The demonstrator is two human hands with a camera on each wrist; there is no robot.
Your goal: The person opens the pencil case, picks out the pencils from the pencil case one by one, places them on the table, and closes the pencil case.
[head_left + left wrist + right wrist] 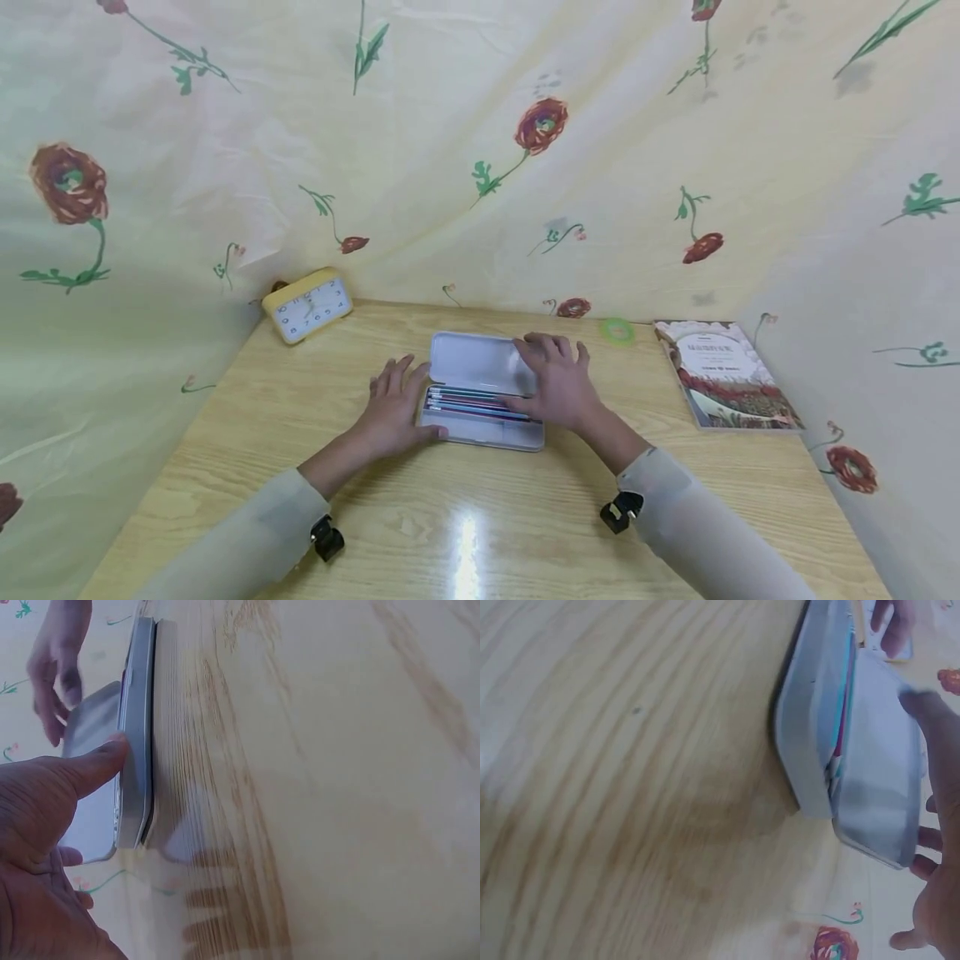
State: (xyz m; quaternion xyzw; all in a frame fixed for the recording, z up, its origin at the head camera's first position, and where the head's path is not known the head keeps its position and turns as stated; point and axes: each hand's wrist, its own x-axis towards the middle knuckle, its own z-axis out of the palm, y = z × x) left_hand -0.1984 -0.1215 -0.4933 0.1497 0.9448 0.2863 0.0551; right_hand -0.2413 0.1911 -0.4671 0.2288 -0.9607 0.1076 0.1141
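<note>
A pale metal pencil case [491, 429] lies open on the wooden table, its lid [476, 360] raised at the back. Several pencils [465, 402] lie side by side in the tray. My left hand [393, 408] is at the case's left end, fingers spread and nearly straight; its thumb [105, 754] rests on the front edge. My right hand [558, 383] reaches over the right end, fingers spread. Its thumb [922, 705] overlaps the lid's inner face in the right wrist view, with fingertips [928, 838] by the lid's outer edge.
A yellow-framed clock [311, 306] stands at the back left. A green ring, like a tape roll [617, 331], lies near the back edge. On the right is a book [727, 375] with a flowered cover. Flower-printed cloth [450, 150] hangs behind the table [420, 517] and along its sides.
</note>
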